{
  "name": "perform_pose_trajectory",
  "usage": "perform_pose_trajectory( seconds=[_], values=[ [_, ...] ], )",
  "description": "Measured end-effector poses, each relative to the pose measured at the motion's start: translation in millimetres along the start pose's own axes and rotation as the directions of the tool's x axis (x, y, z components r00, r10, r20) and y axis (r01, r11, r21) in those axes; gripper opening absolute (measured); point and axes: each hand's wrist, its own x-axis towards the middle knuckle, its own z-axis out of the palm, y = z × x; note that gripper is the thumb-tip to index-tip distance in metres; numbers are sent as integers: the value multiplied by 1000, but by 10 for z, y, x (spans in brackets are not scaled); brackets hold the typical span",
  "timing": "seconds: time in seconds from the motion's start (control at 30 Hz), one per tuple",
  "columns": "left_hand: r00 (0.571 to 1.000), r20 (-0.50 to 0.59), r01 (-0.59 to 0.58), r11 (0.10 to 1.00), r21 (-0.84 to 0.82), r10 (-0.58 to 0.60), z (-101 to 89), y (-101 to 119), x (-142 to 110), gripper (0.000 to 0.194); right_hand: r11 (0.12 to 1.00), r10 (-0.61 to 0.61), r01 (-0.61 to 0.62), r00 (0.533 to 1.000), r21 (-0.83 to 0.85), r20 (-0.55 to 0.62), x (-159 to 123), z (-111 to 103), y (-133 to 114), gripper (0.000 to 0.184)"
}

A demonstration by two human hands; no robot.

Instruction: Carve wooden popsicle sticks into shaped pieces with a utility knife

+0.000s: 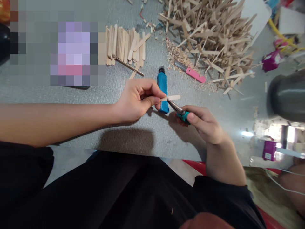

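Observation:
A short wooden craft stick (175, 97) is pinched between the thumb and fingertips of my left hand (140, 97). My right hand (203, 122) is wrapped around the green handles of needle-nose pliers (177, 109), whose jaw tips meet the stick close to my left fingertips. Whether the jaws grip the stick or only touch it, I cannot tell. Under the stick, a blue utility knife (162, 82) lies on the grey table, partly covered by my left fingers. Just beyond my left hand, craft sticks (122, 44) lie side by side in a row.
A large heap of loose craft sticks (207, 28) fills the far right. Wood shavings (177, 52) lie at its near edge, with a pink-handled cutter (195, 75) among them. A dark cylindrical object (288, 95) stands at the right. The upper left is pixelated.

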Motion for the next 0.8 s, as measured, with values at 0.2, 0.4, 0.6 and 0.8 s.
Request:
perform_pose_trajectory(
  seconds=[0.2,0.4,0.6,0.8],
  values=[
    [999,17,28,999,-36,-27,-24,-31,22,15,1000,8,-8,1000,9,2,-10,9,30,50],
    [999,48,31,990,-137,-25,-34,-91,75,19,998,25,-23,999,63,-20,-8,47,55,51],
    [995,87,66,973,-221,-48,-34,-123,97,25,993,1,-2,1000,117,15,10,40,102,48],
    [991,97,116,964,-239,-95,-25,-129,112,35,986,24,-29,999,163,30,37,70,72,52]
  ],
)
